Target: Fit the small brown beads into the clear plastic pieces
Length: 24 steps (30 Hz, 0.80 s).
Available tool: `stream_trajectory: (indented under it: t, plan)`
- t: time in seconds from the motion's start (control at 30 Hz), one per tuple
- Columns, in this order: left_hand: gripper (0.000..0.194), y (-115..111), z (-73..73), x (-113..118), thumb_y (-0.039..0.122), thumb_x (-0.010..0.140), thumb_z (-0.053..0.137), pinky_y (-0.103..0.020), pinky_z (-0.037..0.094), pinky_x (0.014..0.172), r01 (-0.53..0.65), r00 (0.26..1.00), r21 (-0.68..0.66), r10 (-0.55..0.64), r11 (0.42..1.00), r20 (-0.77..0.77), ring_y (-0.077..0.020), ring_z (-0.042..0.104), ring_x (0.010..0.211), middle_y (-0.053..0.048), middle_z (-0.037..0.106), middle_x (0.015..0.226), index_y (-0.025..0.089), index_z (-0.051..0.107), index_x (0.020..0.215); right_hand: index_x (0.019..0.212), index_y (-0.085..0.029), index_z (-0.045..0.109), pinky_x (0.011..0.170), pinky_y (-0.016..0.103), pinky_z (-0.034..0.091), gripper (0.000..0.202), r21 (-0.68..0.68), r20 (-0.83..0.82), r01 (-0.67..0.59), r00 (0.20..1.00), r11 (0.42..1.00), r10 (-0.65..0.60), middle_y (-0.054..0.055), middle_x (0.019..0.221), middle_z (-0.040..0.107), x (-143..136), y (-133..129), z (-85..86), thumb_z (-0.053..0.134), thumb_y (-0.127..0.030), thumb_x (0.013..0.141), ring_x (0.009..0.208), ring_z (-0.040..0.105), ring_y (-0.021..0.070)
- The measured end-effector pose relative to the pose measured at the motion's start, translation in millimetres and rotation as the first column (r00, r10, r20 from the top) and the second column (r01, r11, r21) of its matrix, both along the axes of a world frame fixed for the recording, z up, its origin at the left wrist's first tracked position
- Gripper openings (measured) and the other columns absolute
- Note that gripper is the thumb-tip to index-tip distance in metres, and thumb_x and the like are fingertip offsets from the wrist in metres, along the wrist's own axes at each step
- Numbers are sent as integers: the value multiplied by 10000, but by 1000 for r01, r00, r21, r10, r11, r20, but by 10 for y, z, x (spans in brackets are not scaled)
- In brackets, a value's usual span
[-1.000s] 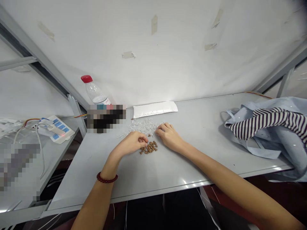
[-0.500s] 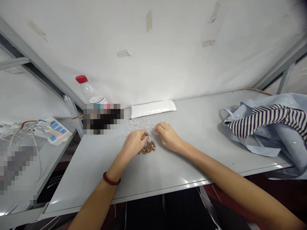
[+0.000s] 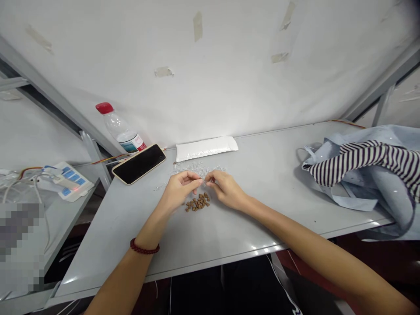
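Note:
My left hand (image 3: 183, 187), with a dark red braided bracelet at the wrist, is closed in a pinch just above the tabletop. Close beside it, my right hand (image 3: 226, 188) pinches too, and the fingertips of both hands nearly meet. Whatever is between the fingers is too small to make out. Below the fingertips lies a small pile of brown pellets (image 3: 197, 202). Behind the hands, several small clear plastic pieces (image 3: 193, 167) are scattered, partly hidden by my fingers.
A long white packet (image 3: 206, 148) lies along the wall on the grey table (image 3: 278, 175). At the left are a phone (image 3: 139, 164), a red-capped bottle (image 3: 121, 129) and a white power strip (image 3: 70, 181). A light blue bag (image 3: 390, 175) with striped cloth occupies the right end.
My hands have come closer together, fingertips now nearly meeting. My left hand has lifted a little and turned, showing more of the brown pile. The view has shifted slightly.

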State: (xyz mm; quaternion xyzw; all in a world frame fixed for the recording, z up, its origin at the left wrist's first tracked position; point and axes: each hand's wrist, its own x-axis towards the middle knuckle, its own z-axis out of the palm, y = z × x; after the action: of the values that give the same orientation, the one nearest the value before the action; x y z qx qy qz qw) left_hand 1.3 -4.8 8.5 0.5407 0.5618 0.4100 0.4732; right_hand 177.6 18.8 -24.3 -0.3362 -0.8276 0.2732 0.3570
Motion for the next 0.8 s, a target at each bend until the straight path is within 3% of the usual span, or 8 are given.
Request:
stream_trajectory:
  t: [0.17, 0.3, 0.4, 0.53, 0.67, 0.8]
  plan:
    - [313, 8, -77, 6, 319, 683, 743, -276, 502, 660, -34, 993, 90, 24, 995, 112, -135, 617, 700, -41, 691, 869, 160, 679, 945, 892, -189, 529, 738, 319, 452, 96, -116, -115, -25, 993, 993, 11, 46, 854, 644, -4, -53, 35, 437, -165, 884, 760, 576, 152]
    - [208, -4, -111, 24, 309, 691, 754, -325, 518, 823, -34, 992, 127, 18, 991, 125, -180, 662, 823, -42, 725, 844, 167, 723, 840, 914, -184, 552, 707, 301, 441, 101, -223, -175, -34, 984, 974, -6, 30, 830, 652, -12, -93, 86, 456, -178, 882, 741, 581, 143]
    - [200, -5, -132, 28, 319, 692, 759, -342, 528, 832, -39, 992, 153, 21, 987, 121, -184, 670, 800, -36, 731, 811, 171, 728, 822, 906, -179, 560, 652, 284, 413, 90, -289, -191, -19, 981, 957, -38, 9, 752, 632, -13, -101, 122, 478, -191, 872, 684, 557, 136]
    - [144, -10, -133, 41, 292, 696, 748, -346, 532, 831, -51, 999, 283, 47, 958, 22, -193, 662, 836, -45, 732, 861, 175, 734, 778, 876, -176, 557, 632, 283, 400, 67, -321, -205, -48, 979, 946, -20, -6, 692, 607, -6, -89, 130, 497, -200, 861, 621, 512, 122]
    - [79, -34, -107, 62, 243, 759, 680, -342, 520, 829, 34, 993, 435, 18, 900, -116, -189, 642, 860, -47, 720, 864, 203, 747, 749, 870, -176, 564, 624, 288, 413, 78, -376, -227, -63, 974, 925, -26, -5, 692, 597, -1, -81, 105, 501, -219, 859, 605, 497, 119]
    - [113, -49, -102, 57, 216, 793, 643, -331, 515, 817, 95, 985, 494, -12, 864, -170, -182, 639, 861, -51, 709, 886, 213, 756, 803, 865, -171, 561, 675, 307, 444, 72, -417, -271, -85, 962, 905, -35, 12, 731, 610, 1, -76, 85, 506, -214, 848, 677, 549, 136]
